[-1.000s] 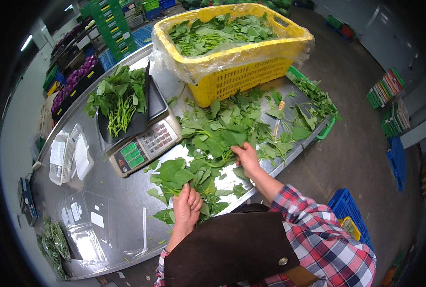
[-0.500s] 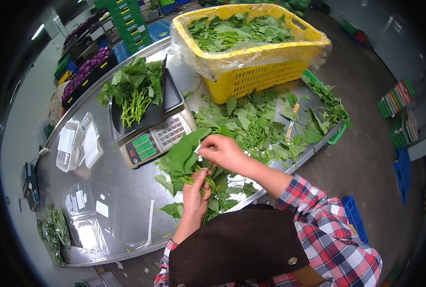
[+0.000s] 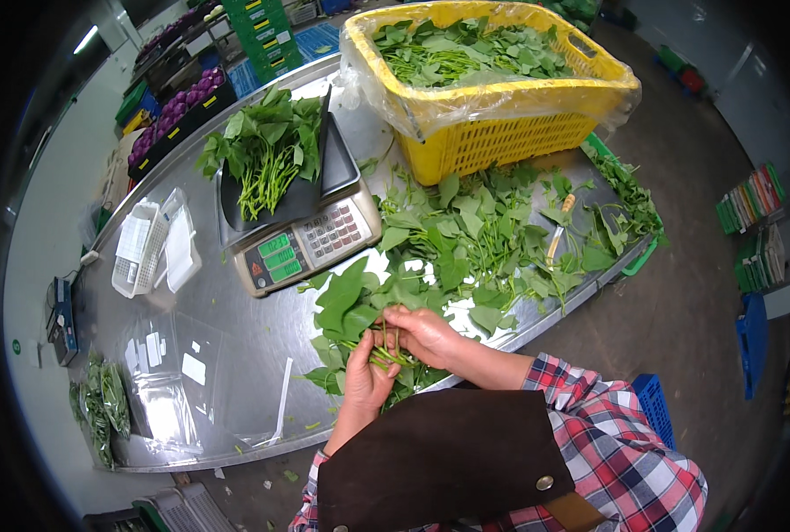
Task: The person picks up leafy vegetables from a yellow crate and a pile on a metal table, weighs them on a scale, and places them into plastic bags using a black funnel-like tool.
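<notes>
A worker in a plaid shirt and dark brown apron (image 3: 439,452) holds a small bunch of broad-leaved greens (image 3: 342,301) at a metal table (image 3: 253,355), just on the near side of a digital scale (image 3: 328,232) with a lit green display. The left hand (image 3: 370,377) is curled around the stems, thumb up; the right hand (image 3: 420,335), beside it, has its fingertips bent onto the same stems, though how firmly they pinch cannot be told. Large leaves fan out from the grip toward the scale's front edge.

On the scale's black pan (image 3: 235,211) lies a bigger bundle of greens (image 3: 275,146), leaves spilling over the far side. To the right of the scale spread loose greens (image 3: 470,217), and beyond them, on the scale's far right, stands a yellow crate (image 3: 492,146) lined with clear plastic and heaped with more. Left of the scale sits a white plastic basket (image 3: 138,248).

The likeliest hazard appears to be a knife (image 3: 559,226) lying bare-bladed in the loose greens, well to the scale's right: a hand reaching there without a look could meet its edge. Stems might also slip from the bunch if the left fingers loosened while the right pulled, and a bump against the scale could shake the bundle off its pan.
</notes>
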The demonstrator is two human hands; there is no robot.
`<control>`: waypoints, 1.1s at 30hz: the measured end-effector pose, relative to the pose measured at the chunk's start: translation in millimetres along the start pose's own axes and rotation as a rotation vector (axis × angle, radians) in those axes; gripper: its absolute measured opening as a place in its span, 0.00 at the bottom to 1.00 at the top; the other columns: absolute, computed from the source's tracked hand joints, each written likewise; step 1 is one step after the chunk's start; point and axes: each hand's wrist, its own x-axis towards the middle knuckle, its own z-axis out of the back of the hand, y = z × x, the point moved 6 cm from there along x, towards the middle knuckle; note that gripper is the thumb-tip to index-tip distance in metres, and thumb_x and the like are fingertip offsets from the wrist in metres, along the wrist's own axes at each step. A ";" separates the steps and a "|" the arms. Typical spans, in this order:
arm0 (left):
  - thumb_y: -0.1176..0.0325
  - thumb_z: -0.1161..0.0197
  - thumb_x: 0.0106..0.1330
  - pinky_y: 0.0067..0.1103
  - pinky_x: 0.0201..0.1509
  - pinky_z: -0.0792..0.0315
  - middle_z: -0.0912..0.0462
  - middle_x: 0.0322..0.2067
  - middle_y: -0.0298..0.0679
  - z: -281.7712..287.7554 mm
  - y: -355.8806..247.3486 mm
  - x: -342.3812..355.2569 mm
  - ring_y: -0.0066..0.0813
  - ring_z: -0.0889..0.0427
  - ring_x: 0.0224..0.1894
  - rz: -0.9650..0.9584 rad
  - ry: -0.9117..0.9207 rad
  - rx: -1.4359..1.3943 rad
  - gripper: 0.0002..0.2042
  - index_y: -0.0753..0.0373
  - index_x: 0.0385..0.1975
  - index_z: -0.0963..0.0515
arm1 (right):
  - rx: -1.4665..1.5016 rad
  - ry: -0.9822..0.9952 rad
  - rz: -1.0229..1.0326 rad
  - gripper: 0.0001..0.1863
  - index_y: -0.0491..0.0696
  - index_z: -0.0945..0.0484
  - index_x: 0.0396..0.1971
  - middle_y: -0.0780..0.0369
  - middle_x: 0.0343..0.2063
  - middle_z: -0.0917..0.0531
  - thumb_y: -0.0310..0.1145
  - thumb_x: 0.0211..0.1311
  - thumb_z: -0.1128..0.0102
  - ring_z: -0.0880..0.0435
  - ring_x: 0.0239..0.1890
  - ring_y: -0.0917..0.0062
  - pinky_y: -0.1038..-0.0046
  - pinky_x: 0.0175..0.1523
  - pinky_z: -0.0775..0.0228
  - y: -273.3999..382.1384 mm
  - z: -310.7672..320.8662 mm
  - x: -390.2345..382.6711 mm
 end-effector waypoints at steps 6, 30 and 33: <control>0.64 0.50 0.62 0.22 0.28 0.36 0.29 0.28 0.37 46.6 -46.3 -3.8 0.26 0.32 0.28 -0.240 -0.277 0.029 0.07 0.60 0.29 0.31 | 0.158 0.008 0.041 0.13 0.46 0.32 0.34 0.66 0.24 0.30 0.42 0.63 0.56 0.31 0.25 0.79 0.73 0.37 0.34 12.7 30.6 -24.6; 0.64 0.51 0.63 0.21 0.28 0.35 0.30 0.17 0.38 70.4 -94.1 -45.1 0.27 0.29 0.23 -0.383 -0.442 0.269 0.10 0.61 0.22 0.33 | -1.778 -0.586 0.094 0.20 0.41 0.29 0.36 0.49 0.36 0.23 0.37 0.45 0.38 0.22 0.36 0.61 0.67 0.39 0.30 84.8 81.8 -31.4; 0.64 0.49 0.63 0.19 0.29 0.36 0.25 0.18 0.39 29.3 -41.1 -43.1 0.25 0.28 0.25 -0.033 -0.254 0.623 0.11 0.66 0.26 0.29 | -1.863 -0.587 0.007 0.18 0.41 0.27 0.30 0.50 0.26 0.22 0.41 0.47 0.41 0.23 0.27 0.60 0.65 0.35 0.31 79.7 126.8 -14.0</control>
